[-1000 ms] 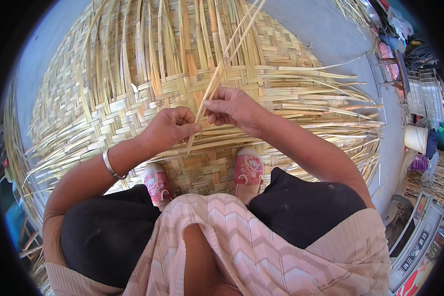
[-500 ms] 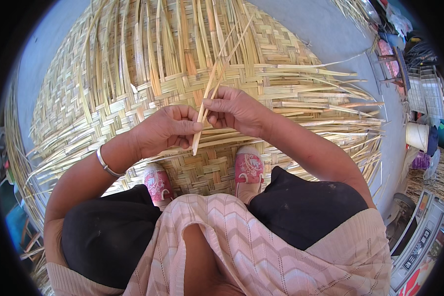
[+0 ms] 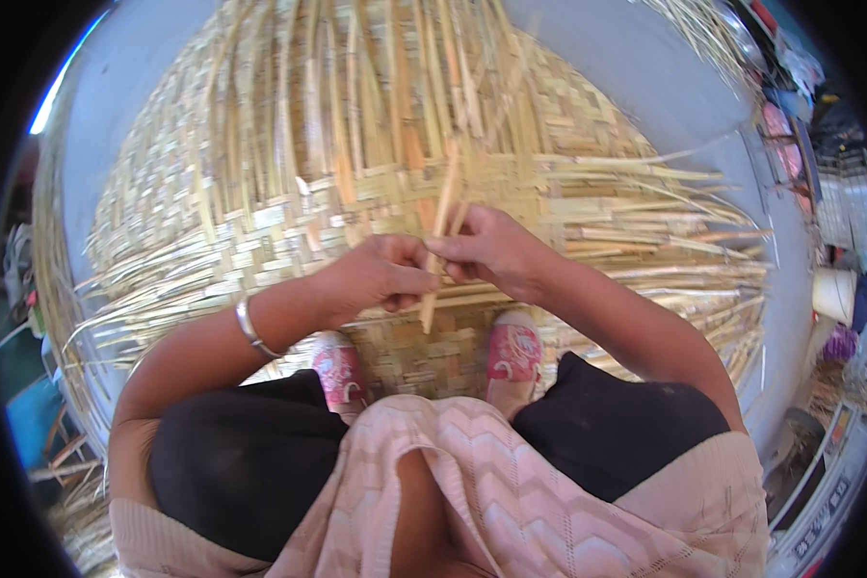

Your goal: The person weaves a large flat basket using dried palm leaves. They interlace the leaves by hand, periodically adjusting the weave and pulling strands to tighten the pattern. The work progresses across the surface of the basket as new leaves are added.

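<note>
Pale split reed strips [image 3: 445, 197] are pinched between my hands over the woven mat. My left hand [image 3: 387, 277] closes thumb and fingers on their lower part, and a short end sticks out below it. Just beside it, my right hand [image 3: 491, 249] pinches the strips with thumb and forefinger. Their far ends blur into the mat behind, so I cannot tell exactly how many there are. Beneath lies a large reed mat [image 3: 250, 226] in a slanting weave. Long loose reeds [image 3: 352, 91] run away from me across it, and more reed ends [image 3: 665, 226] fan out to the right.
My pink patterned shoes [image 3: 515, 354] stand on the mat's near part. Bundled reeds [image 3: 53, 250] lie along the left edge. On the right are a white bucket [image 3: 834, 295], stacked clutter and a grey vehicle [image 3: 819, 486]. Grey floor [image 3: 612, 67] borders the mat.
The whole view has shifted, so the scene sits farther right and lower. Both hands keep hold of the strips; the strips' far ends, sharp and crossed before, are now blurred.
</note>
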`<state>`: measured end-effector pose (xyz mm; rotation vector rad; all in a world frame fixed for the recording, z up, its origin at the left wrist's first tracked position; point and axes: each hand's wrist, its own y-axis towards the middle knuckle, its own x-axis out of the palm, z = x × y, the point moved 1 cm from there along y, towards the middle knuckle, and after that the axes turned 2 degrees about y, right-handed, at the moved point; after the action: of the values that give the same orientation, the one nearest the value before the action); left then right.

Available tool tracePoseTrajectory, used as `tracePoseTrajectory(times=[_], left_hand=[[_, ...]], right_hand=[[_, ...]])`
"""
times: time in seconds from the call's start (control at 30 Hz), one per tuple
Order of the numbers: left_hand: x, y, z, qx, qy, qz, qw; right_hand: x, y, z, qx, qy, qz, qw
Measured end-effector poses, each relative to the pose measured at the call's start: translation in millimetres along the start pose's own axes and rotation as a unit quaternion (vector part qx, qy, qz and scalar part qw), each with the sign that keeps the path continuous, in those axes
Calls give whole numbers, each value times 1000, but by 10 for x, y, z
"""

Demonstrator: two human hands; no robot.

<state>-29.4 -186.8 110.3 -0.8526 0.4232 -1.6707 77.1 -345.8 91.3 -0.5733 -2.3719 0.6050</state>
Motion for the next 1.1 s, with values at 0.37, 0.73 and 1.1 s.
tracePoseTrajectory(times=[0.37,0.73,1.1], left_hand=[[-54,-112,56,26,-167,-84,982],[17,-188,24,83,-223,-113,965],[56,-67,-219,102,102,149,978]], right_hand=[[80,-134,-274,-50,76,-23,996],[204,-146,-375,-86,35,-35,995],[150,-75,73,16,-43,83,995]])
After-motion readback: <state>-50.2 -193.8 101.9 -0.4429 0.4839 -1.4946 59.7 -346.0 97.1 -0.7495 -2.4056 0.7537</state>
